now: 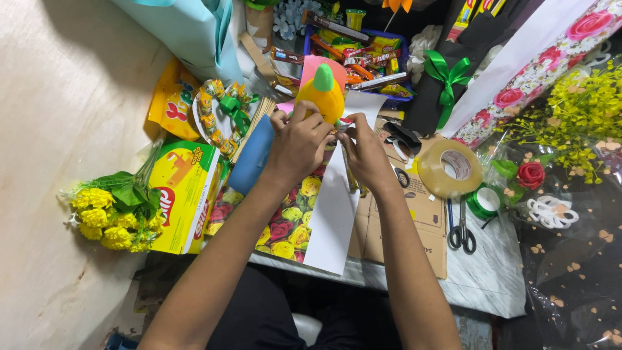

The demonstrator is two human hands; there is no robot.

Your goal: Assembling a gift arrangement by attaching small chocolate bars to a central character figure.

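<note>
On cluttered marble table [492, 279], both hands around yellow toy [322, 97].

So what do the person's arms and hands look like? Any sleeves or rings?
Both arms are bare from wrist to past the elbow, with no sleeves showing. The left hand and right hand wear no gloves, and no watch or bracelet shows on either wrist. Rings are too small to tell.

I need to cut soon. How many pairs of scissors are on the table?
2. Black-handled scissors lie right of the cardboard, below the tape roll. Another black pair lies beyond the right hand. More may be hidden.
</note>
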